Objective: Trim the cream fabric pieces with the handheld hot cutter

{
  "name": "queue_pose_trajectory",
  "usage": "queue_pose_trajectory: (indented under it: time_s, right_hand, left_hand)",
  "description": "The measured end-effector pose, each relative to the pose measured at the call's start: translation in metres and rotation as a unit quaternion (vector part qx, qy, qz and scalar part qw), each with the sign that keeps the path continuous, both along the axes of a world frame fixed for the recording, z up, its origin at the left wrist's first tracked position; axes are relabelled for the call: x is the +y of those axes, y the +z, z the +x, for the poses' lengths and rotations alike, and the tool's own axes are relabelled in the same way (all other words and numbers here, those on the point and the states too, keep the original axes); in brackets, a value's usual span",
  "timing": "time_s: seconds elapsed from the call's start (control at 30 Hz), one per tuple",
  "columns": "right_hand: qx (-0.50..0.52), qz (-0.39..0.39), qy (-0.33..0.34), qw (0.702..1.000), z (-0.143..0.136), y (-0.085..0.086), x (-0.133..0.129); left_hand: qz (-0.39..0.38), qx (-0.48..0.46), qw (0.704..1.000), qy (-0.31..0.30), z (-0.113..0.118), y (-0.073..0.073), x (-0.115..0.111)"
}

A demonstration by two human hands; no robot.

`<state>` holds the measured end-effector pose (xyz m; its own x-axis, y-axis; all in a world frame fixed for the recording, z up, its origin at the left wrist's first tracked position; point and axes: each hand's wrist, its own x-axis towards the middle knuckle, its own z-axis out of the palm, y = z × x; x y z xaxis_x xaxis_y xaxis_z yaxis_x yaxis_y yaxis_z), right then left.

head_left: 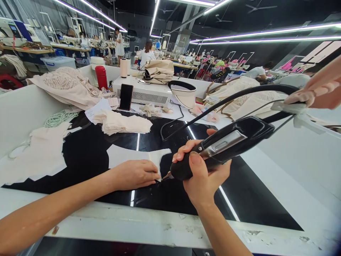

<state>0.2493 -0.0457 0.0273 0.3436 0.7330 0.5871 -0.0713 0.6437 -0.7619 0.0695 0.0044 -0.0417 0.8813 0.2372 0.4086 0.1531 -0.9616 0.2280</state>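
Note:
My right hand (202,174) is wrapped round a black corded handheld cutter (221,145) with a metal plate on its side. The cutter tilts down to the left, and its thin tip meets the corner of a flat white piece (128,156). My left hand (137,174) lies flat over that piece near the tip, fingers stretched out and pressed together, the thumb hidden. I cannot tell whether the piece is paper or fabric. Beneath both hands is a shiny black board (87,145).
Another person's hand (319,87) at the right edge is at the cutter's cord (234,96). Beyond are a stack of cream fabric pieces (125,122), a phone (126,96), a red bottle (101,77) and a visor (183,94). Cut fabric (39,149) lies left.

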Motion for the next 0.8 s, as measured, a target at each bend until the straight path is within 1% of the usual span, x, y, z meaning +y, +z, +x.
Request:
queue_pose_trajectory:
  time_s: [0.5,0.8]
  right_hand:
    - [-0.016,0.003,-0.006,1.0,-0.0024,-0.0022,0.0018]
    - [-0.006,-0.002,-0.01,1.0,-0.0038,-0.0003,0.0015]
  left_hand:
    - [-0.016,-0.01,1.0,-0.001,0.0017,-0.0006,-0.0016]
    - [-0.004,-0.008,1.0,-0.002,0.0016,-0.0003,-0.0013]
